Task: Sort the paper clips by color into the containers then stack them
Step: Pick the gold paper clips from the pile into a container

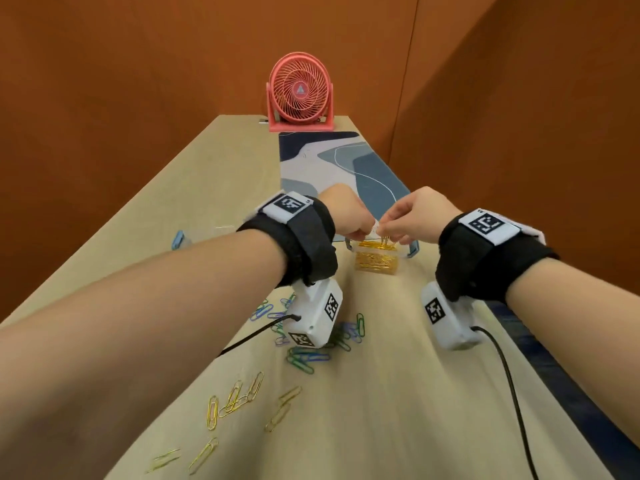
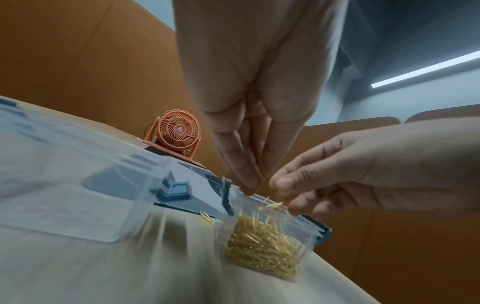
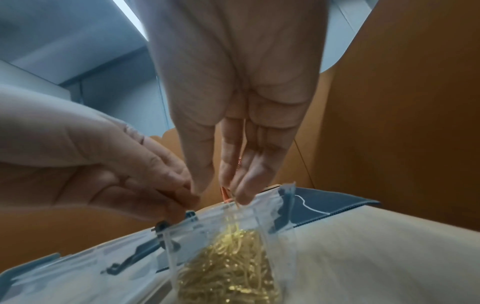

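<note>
A small clear container (image 1: 376, 263) (image 2: 262, 246) (image 3: 228, 265), with blue latches and filled with gold paper clips, stands mid-table. Both hands meet just above it. My right hand (image 1: 410, 220) (image 3: 233, 174) points its fingers down and pinches a few gold clips (image 1: 386, 241) (image 3: 235, 214) that hang into the opening. My left hand (image 1: 349, 220) (image 2: 249, 181) has its fingertips bunched together at the container's rim beside a latch (image 2: 227, 197); whether they hold anything is hidden. Loose blue, green and purple clips (image 1: 311, 351) and yellow clips (image 1: 235, 400) lie nearer me.
A second clear container (image 1: 180, 239) (image 2: 78, 185) sits to the left. A pink fan (image 1: 300, 93) stands at the far end behind a blue patterned mat (image 1: 343, 164). Orange walls close in on both sides. The table's right edge (image 1: 554, 393) is near my right forearm.
</note>
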Motion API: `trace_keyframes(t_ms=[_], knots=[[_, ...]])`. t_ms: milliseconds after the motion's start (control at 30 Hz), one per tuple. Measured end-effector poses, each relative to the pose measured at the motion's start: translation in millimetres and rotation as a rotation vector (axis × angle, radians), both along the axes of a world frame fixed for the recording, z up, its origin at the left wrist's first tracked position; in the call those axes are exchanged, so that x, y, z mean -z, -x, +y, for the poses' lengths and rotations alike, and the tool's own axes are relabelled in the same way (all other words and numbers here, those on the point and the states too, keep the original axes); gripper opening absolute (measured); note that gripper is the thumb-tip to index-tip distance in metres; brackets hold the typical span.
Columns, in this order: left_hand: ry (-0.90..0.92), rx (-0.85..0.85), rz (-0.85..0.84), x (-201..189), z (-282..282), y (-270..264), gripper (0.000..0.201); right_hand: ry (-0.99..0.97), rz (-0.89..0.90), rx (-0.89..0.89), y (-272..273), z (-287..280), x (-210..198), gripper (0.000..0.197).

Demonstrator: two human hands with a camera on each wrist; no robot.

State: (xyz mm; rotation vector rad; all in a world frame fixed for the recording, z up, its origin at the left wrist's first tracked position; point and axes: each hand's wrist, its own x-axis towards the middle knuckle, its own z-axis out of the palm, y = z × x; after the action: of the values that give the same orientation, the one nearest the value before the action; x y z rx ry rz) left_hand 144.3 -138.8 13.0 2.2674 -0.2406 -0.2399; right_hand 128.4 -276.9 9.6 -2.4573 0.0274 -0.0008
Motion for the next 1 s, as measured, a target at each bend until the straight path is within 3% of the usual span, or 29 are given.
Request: trace_keyframes(t_ms=[133,267,400,467,600,833,900,1000], knots=[[-0.032,0.037,-0.039,-7.7,26.0,16.2,0.016,0.039,-0.009,-0.07,11.3,-2.6,-1.3,0.036],[-0.161,0.203,-0.003,-22.5,82.8,58.7,0.012,0.0,-0.09,-0.191,50.5,4.0,-10.3,0.025],[-0.513,0.374,0.247,-15.2,143.7,115.7,0.017,0.098,0.102,-0.493,107.0,33.8,-5.3,0.017],[-0.576,0.391,0.361,-0.7,168.5,143.0,0.021,0.191,0.175,-0.632,131.4,53.8,3.4,0.02],[-0.516,0.324,0.389,25.2,195.8,175.8,0.026,0.278,0.207,-0.71,149.1,85.6,25.5,0.031],[-0.228,0.229,0.161,38.0,183.1,172.9,0.015,0.184,0.15,-0.691,147.8,124.4,35.2,0.016],[-0.228,0.2,0.072,37.2,181.1,170.4,0.021,0.185,0.125,-0.66,149.1,125.3,32.2,0.026],[-0.286,0.142,0.023,37.9,185.3,172.9,0.05,0.247,0.091,-0.638,149.8,120.6,31.4,0.062]])
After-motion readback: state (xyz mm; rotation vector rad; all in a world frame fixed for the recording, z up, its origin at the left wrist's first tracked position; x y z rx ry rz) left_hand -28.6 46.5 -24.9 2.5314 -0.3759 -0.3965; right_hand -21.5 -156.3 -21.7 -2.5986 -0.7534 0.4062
